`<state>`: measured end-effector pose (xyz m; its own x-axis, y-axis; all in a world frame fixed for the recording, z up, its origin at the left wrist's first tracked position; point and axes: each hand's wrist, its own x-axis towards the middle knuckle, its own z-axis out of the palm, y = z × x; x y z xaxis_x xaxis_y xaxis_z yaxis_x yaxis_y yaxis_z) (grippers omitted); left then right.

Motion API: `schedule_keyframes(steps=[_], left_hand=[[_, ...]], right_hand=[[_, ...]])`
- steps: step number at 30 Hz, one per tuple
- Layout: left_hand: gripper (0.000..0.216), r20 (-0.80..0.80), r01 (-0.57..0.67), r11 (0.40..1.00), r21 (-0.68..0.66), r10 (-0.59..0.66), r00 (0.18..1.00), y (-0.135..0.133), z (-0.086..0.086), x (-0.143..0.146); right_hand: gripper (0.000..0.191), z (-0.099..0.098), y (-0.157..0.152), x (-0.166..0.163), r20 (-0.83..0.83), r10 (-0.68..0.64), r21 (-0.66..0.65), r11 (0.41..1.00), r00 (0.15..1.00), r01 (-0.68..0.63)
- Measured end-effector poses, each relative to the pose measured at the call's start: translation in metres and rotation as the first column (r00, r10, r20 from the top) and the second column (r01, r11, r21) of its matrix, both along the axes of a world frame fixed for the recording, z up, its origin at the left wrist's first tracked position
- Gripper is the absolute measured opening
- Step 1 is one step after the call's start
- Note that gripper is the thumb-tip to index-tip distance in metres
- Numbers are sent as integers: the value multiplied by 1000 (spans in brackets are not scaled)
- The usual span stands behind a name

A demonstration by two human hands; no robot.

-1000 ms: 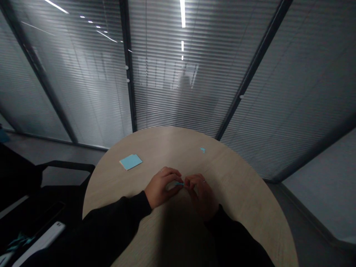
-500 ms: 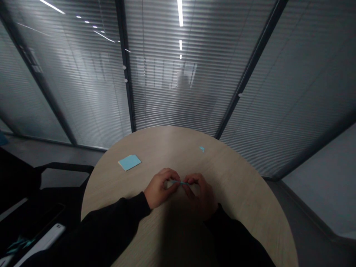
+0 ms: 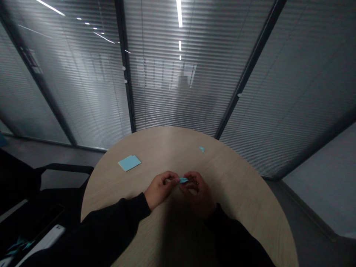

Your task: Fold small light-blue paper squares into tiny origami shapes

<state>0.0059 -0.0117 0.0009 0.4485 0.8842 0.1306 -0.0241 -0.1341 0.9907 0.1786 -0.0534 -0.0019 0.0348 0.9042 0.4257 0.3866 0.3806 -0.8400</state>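
A small folded piece of light-blue paper point(image 3: 183, 180) is held just above the table, roughly in the middle. My left hand point(image 3: 161, 188) pinches its left end between thumb and fingertips. Around the paper's right end, my right hand point(image 3: 200, 194) has its thumb and fingers parted, with a gap between them; whether a fingertip touches the paper is hard to see. Farther left on the table lies a stack of light-blue square paper point(image 3: 129, 163). A small folded blue paper piece point(image 3: 201, 149) lies beyond my right hand.
The round wooden table point(image 3: 244, 193) stands close to a glass partition with blinds point(image 3: 172, 107). A black chair point(image 3: 63, 168) is at the left. On it are a white phone-like object point(image 3: 51, 237) and some blue folded paper pieces point(image 3: 20, 244), dimly lit.
My right thumb and fingers have parted from their pinch on the folded paper. The paper has turned, showing more of its blue surface, while my left hand keeps hold of it.
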Motion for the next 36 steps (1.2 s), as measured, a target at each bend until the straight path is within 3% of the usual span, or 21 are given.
schedule_keyframes(steps=[2, 5, 10, 17, 21, 29, 36], left_hand=[[42, 32, 12, 997, -76, -10, 999, 0, -3, 2], [46, -1, 22, 996, -83, -22, 1000, -1, -4, 3], [44, -62, 90, 996, -31, -91, 994, -1, -1, 3], [39, -37, 125, 992, 0, -125, 991, 2, -7, -1], [41, -71, 165, 986, 9, -164, 984, 2, -8, -2], [39, -85, 142, 989, 49, -138, 987, 3, -8, -3], [38, -114, 120, 990, 79, -110, 987, 2, -7, -4]], right_hand=[[30, -2, 2, 0, -91, 20, -36, 999, 996, -23], [28, -2, 3, 1, -142, 27, -30, 999, 990, -31], [24, 1, 1, 2, -129, 12, -21, 1000, 992, -14], [17, 7, 0, 6, -37, 104, -56, 993, 994, -106], [17, 7, 0, 9, -63, 133, -103, 985, 989, -139], [16, 8, -2, 4, 86, 47, -61, 997, 995, -42], [11, 4, -2, 2, 47, 22, -59, 998, 999, -19]])
